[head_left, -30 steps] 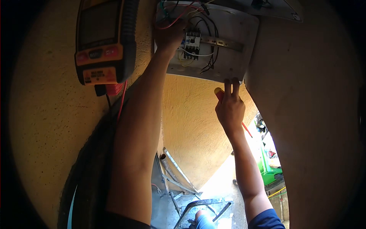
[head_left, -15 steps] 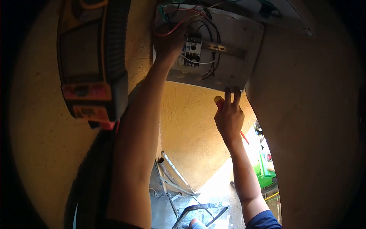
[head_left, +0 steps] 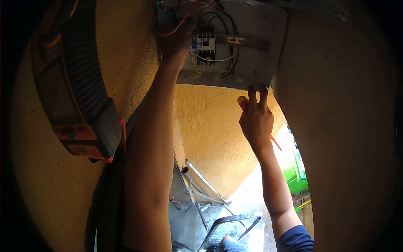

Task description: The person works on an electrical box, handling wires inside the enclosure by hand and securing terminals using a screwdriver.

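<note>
An open electrical box [head_left: 256, 63] is fixed on the wall, with a contactor [head_left: 206, 46] mounted on its metal rail [head_left: 247, 41]. My left hand [head_left: 174, 46] reaches into the box's left side beside the contactor; its fingers are lost in shadow and behind wires. A red wire [head_left: 178, 28] loops across that hand. My right hand [head_left: 257, 124] grips a screwdriver [head_left: 243, 101] with a red and yellow handle, its red shaft sticking out below the palm. Two fingers of this hand stretch up to the box's lower right edge. A white wire [head_left: 218, 60] crosses below the contactor.
An orange and black meter [head_left: 84, 109] hangs close at the left with a red lead [head_left: 124, 130]. Metal pipes [head_left: 203, 178] lean against the yellow wall [head_left: 210, 122]. Below stands a metal frame [head_left: 231, 219]. Something green [head_left: 296, 180] is at the lower right.
The view has shifted, so the box sits higher and slightly left. The meter has swung left and down, tilting. Both hands keep about the same places at the box.
</note>
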### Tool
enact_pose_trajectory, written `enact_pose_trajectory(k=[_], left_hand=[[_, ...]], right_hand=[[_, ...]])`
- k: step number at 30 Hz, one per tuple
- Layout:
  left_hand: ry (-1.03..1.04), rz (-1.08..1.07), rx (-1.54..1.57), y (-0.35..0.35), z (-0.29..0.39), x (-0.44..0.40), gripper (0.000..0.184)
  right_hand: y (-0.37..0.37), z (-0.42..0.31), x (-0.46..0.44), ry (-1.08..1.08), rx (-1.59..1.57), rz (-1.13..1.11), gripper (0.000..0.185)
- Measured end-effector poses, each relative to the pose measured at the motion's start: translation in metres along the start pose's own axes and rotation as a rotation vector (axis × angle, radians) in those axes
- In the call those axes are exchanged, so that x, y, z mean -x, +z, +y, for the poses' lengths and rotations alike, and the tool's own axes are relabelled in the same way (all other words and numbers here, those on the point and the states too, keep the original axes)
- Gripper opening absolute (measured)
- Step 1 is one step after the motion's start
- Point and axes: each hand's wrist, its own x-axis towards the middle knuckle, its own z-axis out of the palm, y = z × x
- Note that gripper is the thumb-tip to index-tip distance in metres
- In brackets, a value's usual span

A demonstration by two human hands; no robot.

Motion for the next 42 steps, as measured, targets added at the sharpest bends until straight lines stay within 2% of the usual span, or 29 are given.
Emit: enact_pose_trajectory(k=[2,3,5,8,10,12,14,20,26,29,33,35,36,39,42], left_hand=[[0.167,-0.032,0.15,0.003,0.005,0.001,0.035],[0.167,-0.026,0.148,0.001,0.002,0.0,0.035],[0.016,-0.012,0.076,0.0,0.005,-0.002,0.036],[-0.041,0.03,0.08,0.005,0.014,0.004,0.033],[0.005,0.031,0.143,0.007,0.014,0.003,0.033],[0.033,0.023,0.193,0.004,0.008,0.001,0.032],[-0.239,-0.017,0.014,-0.002,0.006,-0.004,0.033],[-0.092,-0.039,-0.005,-0.005,0.001,-0.001,0.034],[0.103,-0.056,0.005,-0.004,-0.002,0.0,0.036],[0.003,-0.056,-0.125,-0.002,0.005,0.003,0.04],[0.093,-0.089,-0.107,-0.006,-0.005,-0.003,0.047],[0.085,-0.194,0.149,-0.008,-0.004,-0.004,0.052],[0.099,-0.096,0.137,-0.003,0.003,0.003,0.027],[0.138,-0.018,0.017,-0.001,-0.001,0.004,0.017],[0.124,-0.038,-0.044,-0.003,-0.011,0.0,0.011]], right_hand=[[0.002,0.001,-0.002,-0.012,-0.006,0.01,0.033],[0.003,0.001,-0.002,-0.003,-0.021,0.012,0.033],[0.004,0.001,-0.001,0.006,-0.04,0.018,0.033],[0.006,0.004,-0.001,0.009,-0.017,-0.01,0.033],[0.009,0.006,0.001,-0.04,-0.025,0.053,0.033],[0.003,0.004,-0.002,-0.023,-0.031,0.01,0.032],[-0.003,0.002,-0.002,0.005,-0.041,-0.035,0.032],[-0.011,0.006,-0.001,-0.046,-0.067,-0.044,0.033],[-0.003,0.003,0.0,0.002,-0.084,0.001,0.033],[-0.001,0.003,0.001,0.021,-0.08,0.026,0.034],[0.001,0.001,0.001,0.042,-0.054,0.017,0.034],[0.0,-0.001,0.001,0.054,-0.053,0.019,0.034],[0.001,0.002,0.002,0.056,-0.063,0.011,0.035],[0.002,0.003,0.0,0.064,-0.074,0.013,0.035],[0.0,0.003,0.0,0.052,-0.057,0.008,0.036]])
